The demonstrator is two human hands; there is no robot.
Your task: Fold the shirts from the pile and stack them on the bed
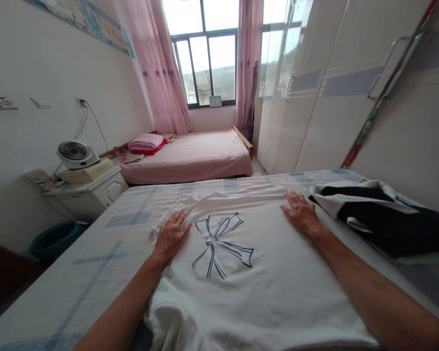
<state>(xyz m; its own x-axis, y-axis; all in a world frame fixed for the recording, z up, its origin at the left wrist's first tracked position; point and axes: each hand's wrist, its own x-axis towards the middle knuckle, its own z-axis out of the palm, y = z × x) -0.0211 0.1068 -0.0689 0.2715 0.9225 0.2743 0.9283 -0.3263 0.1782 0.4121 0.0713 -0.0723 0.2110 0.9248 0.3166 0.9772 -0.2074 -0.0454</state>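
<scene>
A white T-shirt (274,273) with a dark blue bow print lies spread over the bed in front of me. My left hand (171,234) rests on its left side beside the print, fingers stretched out. On the far right part of the shirt, my right hand (300,212) lies flat with its fingers apart. Neither hand grips the cloth. Creases run along the far edge of the shirt, and its near left part is bunched up.
Black and white clothing (380,219) is heaped on the checked bedsheet (113,258) at right. A pink bed (201,156) stands beyond. On the left are a fan (76,153) on a nightstand (106,187) and a green bin (54,241). A wardrobe (314,112) lines the right.
</scene>
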